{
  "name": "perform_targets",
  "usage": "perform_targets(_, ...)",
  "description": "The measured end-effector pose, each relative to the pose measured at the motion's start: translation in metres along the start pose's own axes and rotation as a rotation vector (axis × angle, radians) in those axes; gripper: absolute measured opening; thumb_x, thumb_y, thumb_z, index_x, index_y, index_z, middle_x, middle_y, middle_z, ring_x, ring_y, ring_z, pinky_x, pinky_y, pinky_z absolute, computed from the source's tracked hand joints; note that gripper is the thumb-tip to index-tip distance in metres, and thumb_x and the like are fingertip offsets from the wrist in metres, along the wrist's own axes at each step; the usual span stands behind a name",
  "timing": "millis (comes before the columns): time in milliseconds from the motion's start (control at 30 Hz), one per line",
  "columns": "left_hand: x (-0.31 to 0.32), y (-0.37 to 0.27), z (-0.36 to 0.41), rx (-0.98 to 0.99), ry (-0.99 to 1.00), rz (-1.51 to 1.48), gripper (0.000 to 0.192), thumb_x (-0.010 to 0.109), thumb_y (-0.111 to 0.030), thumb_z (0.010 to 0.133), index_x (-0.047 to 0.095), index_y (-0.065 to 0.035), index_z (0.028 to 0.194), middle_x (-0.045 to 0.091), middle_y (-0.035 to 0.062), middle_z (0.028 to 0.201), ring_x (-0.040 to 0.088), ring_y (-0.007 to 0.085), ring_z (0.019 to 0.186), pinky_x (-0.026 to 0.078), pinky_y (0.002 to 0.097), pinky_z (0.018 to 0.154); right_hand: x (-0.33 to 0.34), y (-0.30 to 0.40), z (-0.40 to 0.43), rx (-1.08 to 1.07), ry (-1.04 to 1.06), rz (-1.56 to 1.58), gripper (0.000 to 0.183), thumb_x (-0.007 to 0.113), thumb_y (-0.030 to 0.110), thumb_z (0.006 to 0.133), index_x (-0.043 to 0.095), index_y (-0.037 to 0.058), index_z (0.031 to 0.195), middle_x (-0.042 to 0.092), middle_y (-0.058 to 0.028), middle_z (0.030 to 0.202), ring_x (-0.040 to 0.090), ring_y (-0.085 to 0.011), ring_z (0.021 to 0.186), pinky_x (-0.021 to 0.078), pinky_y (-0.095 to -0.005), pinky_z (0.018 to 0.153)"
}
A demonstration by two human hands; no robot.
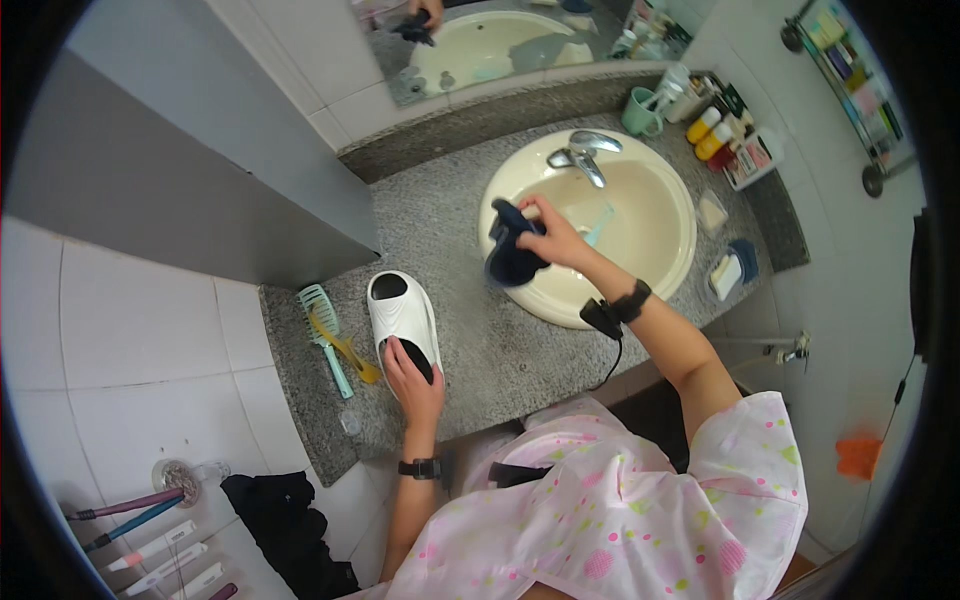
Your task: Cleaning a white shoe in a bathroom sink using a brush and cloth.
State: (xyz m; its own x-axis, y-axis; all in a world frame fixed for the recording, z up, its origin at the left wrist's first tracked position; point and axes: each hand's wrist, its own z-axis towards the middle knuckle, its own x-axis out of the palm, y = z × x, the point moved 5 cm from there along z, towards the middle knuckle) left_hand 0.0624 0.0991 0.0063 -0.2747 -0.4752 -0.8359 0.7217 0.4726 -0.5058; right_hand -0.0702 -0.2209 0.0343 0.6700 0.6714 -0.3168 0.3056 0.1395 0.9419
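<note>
My left hand point(415, 386) rests on the rear opening of a white slide sandal point(397, 311), which lies on the speckled granite countertop point(472, 352). Its fingers reach over the sandal's edge and dark interior; how firmly they grip cannot be told. Over the left rim of the cream washbasin point(645, 277), my right hand point(553, 234) holds a dark navy cloth item point(514, 251), bunched and slightly blurred. Behind it stands the chrome faucet point(583, 156). A light-blue toothbrush-like object point(600, 225) lies in the basin.
A mint hairbrush point(321, 319) and a yellow comb-like item point(349, 352) lie left of the sandal. A green mug point(641, 112), several bottles point(712, 139) and a soap dish point(726, 276) line the right side. A grey partition point(247, 165) borders the counter's left.
</note>
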Motion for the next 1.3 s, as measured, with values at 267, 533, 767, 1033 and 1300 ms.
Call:
perform_targets(267, 0.004, 0.017, -0.010, -0.060, 0.137, -0.028, 0.082, 0.070, -0.013, 0.074, 0.027, 0.0025, 0.142, 0.033, 0.0243, 0.138, 0.033, 0.0434, 0.128, 0.029, 0.0506, 0.106, -0.006, -0.039, 0.182, -0.173, -0.432, -0.953, 0.062, 0.071, 0.038, 0.075, 0.052, 0.0107, 0.128, 0.054, -0.0204, 0.126, 0.053, -0.0364, 0.113, 0.0445, -0.0416, 0.094)
perform_targets(533, 0.017, 0.024, -0.023, -0.013, 0.274, 0.097, 0.075, 0.073, -0.021, 0.071, 0.041, 0.0038, 0.134, 0.026, 0.0293, 0.145, 0.022, 0.0470, 0.135, 0.018, 0.0543, 0.111, 0.112, -0.032, 0.118, -0.230, -0.111, -1.069, 0.043, 0.076, 0.031, 0.065, 0.059, 0.0072, 0.096, 0.059, -0.0134, 0.095, 0.061, -0.0316, 0.086, 0.0512, -0.0418, 0.074)
perform_targets(767, 0.019, 0.024, -0.021, -0.007, 0.326, 0.131, 0.071, 0.073, -0.022, 0.070, 0.045, 0.0042, 0.130, 0.027, 0.0291, 0.144, 0.021, 0.0459, 0.135, 0.019, 0.0548, 0.111, 0.164, -0.030, -0.051, -0.365, 0.374, -1.345, 0.049, 0.076, 0.034, 0.067, 0.061, 0.0052, 0.104, 0.059, -0.0180, 0.104, 0.060, -0.0432, 0.093, 0.0476, -0.0499, 0.081)
perform_targets(1033, 0.018, 0.028, -0.020, 0.003, 0.297, 0.141, 0.071, 0.072, -0.023, 0.068, 0.047, 0.0008, 0.130, 0.029, 0.0258, 0.144, 0.023, 0.0443, 0.135, 0.019, 0.0549, 0.110, 0.055, 0.007, 0.002, 0.032, 0.014, -0.512, 0.038, 0.072, 0.036, 0.061, 0.066, 0.0085, 0.086, 0.066, -0.0149, 0.079, 0.064, -0.0326, 0.075, 0.0504, -0.0395, 0.069)
perform_targets(1300, 0.021, 0.029, -0.021, 0.014, 0.300, 0.146, 0.071, 0.072, -0.023, 0.068, 0.047, 0.0014, 0.130, 0.029, 0.0267, 0.144, 0.023, 0.0446, 0.135, 0.020, 0.0546, 0.110, -0.072, -0.035, 0.171, -0.098, -0.454, -1.024, 0.046, 0.072, 0.029, 0.069, 0.053, 0.0047, 0.103, 0.061, -0.0184, 0.102, 0.056, -0.0345, 0.101, 0.0467, -0.0414, 0.084)
